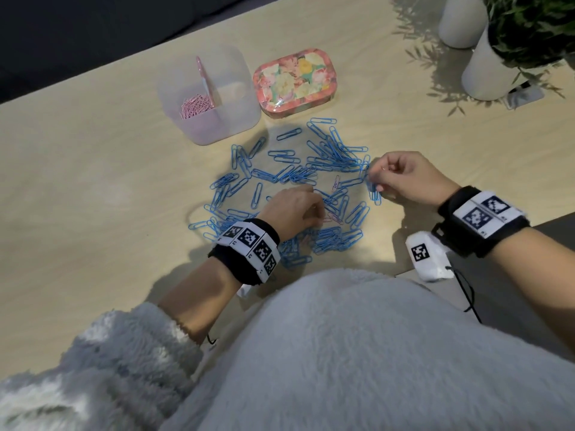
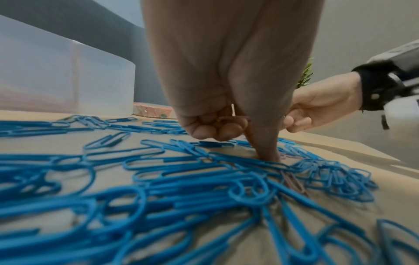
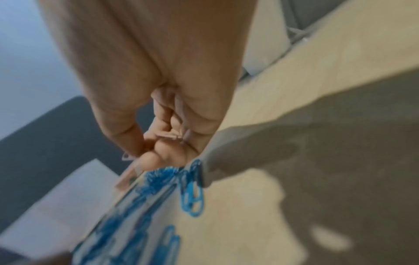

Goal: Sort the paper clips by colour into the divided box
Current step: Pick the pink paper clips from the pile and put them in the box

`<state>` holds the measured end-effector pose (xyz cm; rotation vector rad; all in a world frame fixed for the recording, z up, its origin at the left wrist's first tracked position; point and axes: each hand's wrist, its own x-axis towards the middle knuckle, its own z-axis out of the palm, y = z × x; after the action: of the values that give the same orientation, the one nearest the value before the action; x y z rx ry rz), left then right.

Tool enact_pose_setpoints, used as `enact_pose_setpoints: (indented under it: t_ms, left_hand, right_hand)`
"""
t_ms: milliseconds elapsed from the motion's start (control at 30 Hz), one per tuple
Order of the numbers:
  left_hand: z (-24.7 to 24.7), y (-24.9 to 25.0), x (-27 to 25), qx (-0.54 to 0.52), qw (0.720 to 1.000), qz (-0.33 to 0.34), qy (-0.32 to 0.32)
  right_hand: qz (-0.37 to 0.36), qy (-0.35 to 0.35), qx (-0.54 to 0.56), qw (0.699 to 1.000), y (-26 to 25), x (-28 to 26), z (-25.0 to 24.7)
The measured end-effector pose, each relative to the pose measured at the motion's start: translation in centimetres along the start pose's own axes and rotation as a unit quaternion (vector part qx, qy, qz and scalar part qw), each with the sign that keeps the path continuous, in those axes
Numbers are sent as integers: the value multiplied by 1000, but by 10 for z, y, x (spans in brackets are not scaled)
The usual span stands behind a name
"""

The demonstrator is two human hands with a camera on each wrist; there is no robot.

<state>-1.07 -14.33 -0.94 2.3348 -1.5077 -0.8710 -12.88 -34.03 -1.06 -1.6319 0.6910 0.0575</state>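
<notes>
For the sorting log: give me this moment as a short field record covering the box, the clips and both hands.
divided box: translucent, pink clips in near-left compartment
blue clips: spread loose on the table
stray pink clip: lying among the blue ones
left hand: curled round pink clips, one finger pressing down into the spread
right hand: pinching a small pink clip at the spread's right edge
floral tin: closed, right of the box
</notes>
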Motion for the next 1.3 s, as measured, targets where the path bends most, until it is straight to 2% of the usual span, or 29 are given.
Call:
enact_pose_setpoints:
  t_ms: [133,267,300,367,400,433,500,567,600,667,733,800,867,933,1000,1067,1133,1200,1300]
  left_hand:
    - [1,2,0,-18,999,16,-21]
    - [1,1,1,-81,996,2,22]
    - [-2,0,1,-127,991,-16,27]
    - [-7,-2,-1,-228,972,-49,20]
    - [-9,-3,-1,-270,961,-61,16]
    - [-11,-3,-2,-306,949,-69,14]
    - [-13,-2,-2,-348,934,-77,-1]
    - [-14,1,-1,-357,930,-87,-30]
    - [-15,2,0,-365,925,-99,-40]
    - [-16,7,2,-398,905,-138,-58]
    - [-14,10,5,-419,890,-164,-71]
    - [-12,10,6,-394,904,-151,-68]
    - [-9,8,6,-309,945,-104,-36]
    - [-6,6,6,-224,973,-58,-8]
    - [-2,5,8,-146,989,-25,0]
    - [1,4,9,-81,997,-11,-4]
    - [2,5,9,-36,999,-10,-5]
    - [3,5,7,-4,1000,-4,6]
    - [3,4,4,28,999,10,15]
  right_hand:
    - [73,-37,197,977,-16,7,2]
    - [133,-53,228,963,-26,16,12]
    - [124,-43,190,973,-25,18,16]
    - [15,-26,-12,999,-21,21,24]
    - [-56,-36,-142,988,-18,23,28]
    - [-104,-50,-253,961,-16,24,32]
    - [-124,-54,-401,906,-15,23,37]
    - [-140,-46,-471,870,-18,24,38]
    - [-140,-48,-488,860,-18,24,38]
    - [-117,-50,-505,854,-19,22,33]
    - [-102,-22,-509,854,-18,20,26]
    - [-111,38,-477,871,-13,18,17]
    - [-106,78,-370,920,-10,18,10]
    - [-63,52,-213,974,-7,17,6]
    - [-7,6,-77,997,-3,13,10]
    - [23,-22,-18,999,1,10,14]
    - [8,-42,-53,998,0,8,19]
    - [-47,-66,-183,980,-2,5,24]
    - [-91,-113,-368,918,-1,-3,31]
